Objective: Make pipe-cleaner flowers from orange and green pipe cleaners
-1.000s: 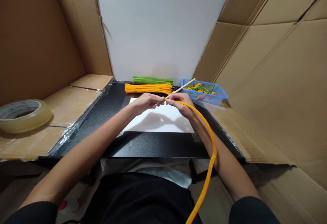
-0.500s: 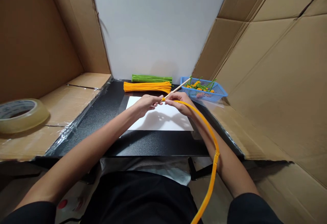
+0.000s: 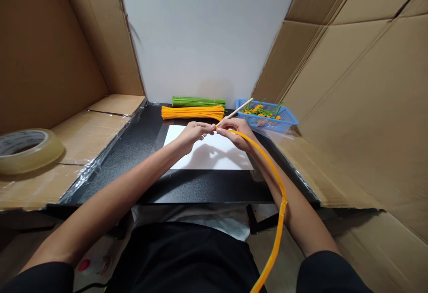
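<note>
Above a white sheet of paper point(image 3: 200, 161), both hands meet at the end of a thin wooden stick point(image 3: 239, 109) that slants up to the right. My left hand point(image 3: 195, 136) is closed, its fingertips pinching at the stick's lower end, where a bit of orange shows. My right hand point(image 3: 236, 133) is closed on an orange pipe cleaner point(image 3: 280, 181). From there the pipe cleaner arcs over the right forearm and hangs down past the table's front edge. The fingers hide most of the stick's lower end and the pipe cleaner's tip.
Behind the hands lie a bundle of orange pipe cleaners point(image 3: 190, 113) and a green bundle point(image 3: 199, 101). A blue basket point(image 3: 284, 123) at the back right holds green-and-orange pieces. A tape roll point(image 3: 50, 152) lies on cardboard at the left. Cardboard walls flank the black table point(image 3: 130, 159).
The wooden stick's far end has shifted slightly up and to the right. Less of the orange between the fingertips shows now. Both hands stay in nearly the same place.
</note>
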`<state>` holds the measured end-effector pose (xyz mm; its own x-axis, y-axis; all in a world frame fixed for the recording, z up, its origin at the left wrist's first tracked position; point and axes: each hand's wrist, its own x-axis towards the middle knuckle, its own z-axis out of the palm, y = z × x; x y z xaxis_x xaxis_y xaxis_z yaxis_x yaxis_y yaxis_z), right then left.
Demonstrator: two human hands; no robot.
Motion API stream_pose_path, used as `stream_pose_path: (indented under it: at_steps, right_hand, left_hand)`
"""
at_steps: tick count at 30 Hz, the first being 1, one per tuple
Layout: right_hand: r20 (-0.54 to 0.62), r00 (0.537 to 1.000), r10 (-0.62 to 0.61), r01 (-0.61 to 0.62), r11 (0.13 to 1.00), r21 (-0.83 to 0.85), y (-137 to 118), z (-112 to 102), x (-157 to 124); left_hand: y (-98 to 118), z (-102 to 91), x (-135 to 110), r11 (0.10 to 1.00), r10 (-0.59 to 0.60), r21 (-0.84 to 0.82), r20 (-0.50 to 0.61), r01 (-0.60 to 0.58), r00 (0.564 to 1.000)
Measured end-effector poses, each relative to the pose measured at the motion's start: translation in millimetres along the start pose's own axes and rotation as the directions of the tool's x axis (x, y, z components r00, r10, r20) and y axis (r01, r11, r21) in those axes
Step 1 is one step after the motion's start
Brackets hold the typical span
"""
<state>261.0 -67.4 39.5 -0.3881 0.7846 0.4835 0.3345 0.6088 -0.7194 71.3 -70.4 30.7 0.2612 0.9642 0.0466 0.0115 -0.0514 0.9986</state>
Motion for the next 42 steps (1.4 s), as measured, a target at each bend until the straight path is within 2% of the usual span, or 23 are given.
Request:
stream_pose_path:
  at_steps: [5, 8, 10, 13, 17, 21, 24, 28, 31, 33, 36, 38, 40, 42]
  right_hand:
    - [-0.094, 0.995, 0.024, -0.027, 0.999, -0.035, 0, 5, 2]
    - [-0.081, 0.991, 0.108, -0.102, 0.992, 0.075, 0, 9, 3]
    - [-0.045, 0.98, 0.195, -0.185, 0.968, 0.167, 0, 11, 3]
    - [-0.072, 0.953, 0.293, -0.265, 0.926, 0.268, 0, 13, 3]
    - [-0.092, 0.961, 0.26, -0.207, 0.9, 0.383, -1, 15, 2]
    - [-0.093, 0.96, 0.265, -0.209, 0.895, 0.394, -1, 15, 3]
    - [-0.106, 0.955, 0.278, -0.218, 0.896, 0.387, -1, 16, 3]
    - [-0.135, 0.95, 0.281, -0.212, 0.899, 0.384, 1, 16, 3]
    - [-0.153, 0.938, 0.31, -0.227, 0.887, 0.402, 3, 18, 2]
    - [-0.138, 0.93, 0.341, -0.252, 0.865, 0.434, 4, 19, 2]
    - [-0.11, 0.917, 0.384, -0.283, 0.819, 0.499, 2, 22, 1]
    - [-0.103, 0.904, 0.414, -0.294, 0.78, 0.553, -1, 25, 1]
    - [-0.112, 0.892, 0.438, -0.293, 0.748, 0.596, -3, 27, 1]
    - [-0.135, 0.882, 0.451, -0.287, 0.742, 0.605, -4, 28, 1]
  left_hand:
    - [-2, 5.1, 0, 0.98, 0.18, 0.111, -0.132, -0.166, 0.975]
    - [-4, 6.8, 0, 0.968, 0.239, 0.11, -0.141, -0.225, 0.961]
    - [-3, 6.2, 1, 0.969, 0.24, 0.085, -0.113, -0.231, 0.964]
    - [1, 3.4, 1, 0.979, 0.2, 0.053, -0.046, -0.198, 0.979]
    - [3, 1.6, 1, 0.997, 0.067, -0.042, 0.049, -0.065, 0.997]
    - [1, 4.2, 0, 0.992, -0.024, -0.123, 0.119, 0.039, 0.993]
    - [2, 5.6, -2, 0.998, 0.014, -0.07, 0.105, -0.006, 0.994]
    - [5, 3.3, -4, 0.979, 0.162, 0.107, 0.105, -0.173, 0.981]
    - [3, 1.4, -4, 0.891, 0.318, 0.301, 0.123, -0.341, 0.94]
    - [0, 1.9, -5, 0.81, 0.401, 0.423, 0.107, -0.406, 0.91]
    - [-5, 4.9, -7, 0.69, 0.478, 0.594, 0.055, -0.413, 0.877]
    - [-8, 6.6, -8, 0.575, 0.532, 0.719, 0.034, -0.391, 0.846]
    - [-11, 6.7, -9, 0.457, 0.584, 0.806, 0.048, -0.377, 0.81]
    - [-12, 5.1, -9, 0.378, 0.631, 0.843, 0.067, -0.382, 0.773]
